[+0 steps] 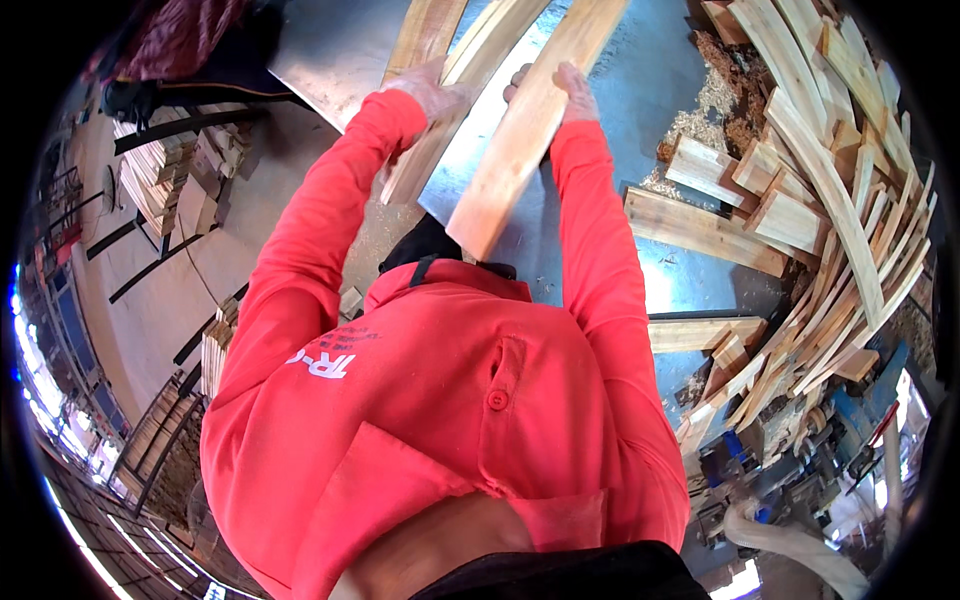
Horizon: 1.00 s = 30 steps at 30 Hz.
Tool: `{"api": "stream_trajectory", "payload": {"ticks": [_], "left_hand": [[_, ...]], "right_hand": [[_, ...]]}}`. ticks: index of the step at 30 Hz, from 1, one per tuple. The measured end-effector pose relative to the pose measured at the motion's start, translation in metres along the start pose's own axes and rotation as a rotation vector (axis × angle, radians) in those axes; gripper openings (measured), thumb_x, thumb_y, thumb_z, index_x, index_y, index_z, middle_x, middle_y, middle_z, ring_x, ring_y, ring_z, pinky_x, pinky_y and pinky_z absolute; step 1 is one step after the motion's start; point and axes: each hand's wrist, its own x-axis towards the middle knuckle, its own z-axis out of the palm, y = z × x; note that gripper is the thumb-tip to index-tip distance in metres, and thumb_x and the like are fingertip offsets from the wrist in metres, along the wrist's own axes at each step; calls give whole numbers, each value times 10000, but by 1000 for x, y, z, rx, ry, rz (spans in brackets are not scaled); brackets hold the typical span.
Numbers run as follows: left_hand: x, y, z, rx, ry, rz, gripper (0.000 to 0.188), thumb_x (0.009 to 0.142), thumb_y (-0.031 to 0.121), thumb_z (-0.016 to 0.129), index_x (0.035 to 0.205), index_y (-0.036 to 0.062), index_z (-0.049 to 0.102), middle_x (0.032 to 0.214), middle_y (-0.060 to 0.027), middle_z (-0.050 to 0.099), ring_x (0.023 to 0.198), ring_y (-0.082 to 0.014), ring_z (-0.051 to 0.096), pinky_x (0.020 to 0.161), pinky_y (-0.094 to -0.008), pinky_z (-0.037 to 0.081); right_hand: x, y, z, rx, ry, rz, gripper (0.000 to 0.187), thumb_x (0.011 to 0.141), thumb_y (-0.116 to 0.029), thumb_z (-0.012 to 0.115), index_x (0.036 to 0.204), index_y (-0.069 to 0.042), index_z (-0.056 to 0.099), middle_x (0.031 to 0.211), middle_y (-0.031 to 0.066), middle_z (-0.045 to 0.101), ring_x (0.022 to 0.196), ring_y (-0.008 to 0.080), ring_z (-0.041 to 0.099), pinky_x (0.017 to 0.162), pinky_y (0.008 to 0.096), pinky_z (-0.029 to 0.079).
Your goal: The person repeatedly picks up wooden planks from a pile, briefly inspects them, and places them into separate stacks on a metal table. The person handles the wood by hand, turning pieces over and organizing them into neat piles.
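Wood shop, seen from the floor: a person in a long-sleeved red shirt (420, 390) holds two planks at a blue-grey metal bench (655, 90). The right hand (577, 92) is closed about the right-hand edge of a long, flat, honey-coloured wooden plank (530, 120), thumb on the upper face, fingertips showing past the opposite edge. That plank lies just to the left of this hand, between the two hands, its long axis slanting from upper right down to lower left, the near end pointing at the wearer's chest. The right hand is the nearer to it. Across a narrow gap, the left hand (425, 90) curls over a duller brown wooden plank (425, 155) that runs on nearly the same slant; how far its fingers reach underneath cannot be told. A reddish-brown board (425, 35) extends beyond the left hand. To the right, a tangled heap of thin, pale wooden offcuts (838, 205) spreads beside loose sawdust (715, 110); well off to the left stand stacked pale boards (155, 185).
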Motion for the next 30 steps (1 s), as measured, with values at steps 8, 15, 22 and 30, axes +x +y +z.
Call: {"api": "stream_trajectory", "payload": {"ticks": [8,15,22,30], "left_hand": [[-11,2,30,-52,71,50,879,757,455,680,1448,47,322,1084,-184,652,985,-271,637,886,-343,494],[-6,-36,25,-1426,-402,99,651,750,284,710,1299,-3,510,1102,-170,650,948,-269,655,849,-384,536],[-15,-10,13,-1385,-313,88,615,751,299,696,1257,-8,526,1039,-200,651,883,-306,657,817,-390,551],[-43,11,-24,253,217,-37,709,771,392,650,1366,85,418,1179,-233,619,1102,-392,596,948,-390,461]], "right_hand": [[-49,-15,34,-1546,68,-122,730,912,-550,482,1387,2,427,1321,233,533,1232,351,503,1046,379,376],[-304,-73,-64,-2726,206,587,1282,544,-537,854,1515,-124,126,1528,191,249,1410,345,254,1141,561,153],[-384,-95,-182,-2834,27,210,1047,560,-402,840,1410,-72,326,1280,164,488,1184,341,477,1086,470,324],[-213,-113,-69,-2786,345,-9,1222,557,-487,851,1514,-149,169,1428,206,398,1342,371,359,1133,454,247]]}}
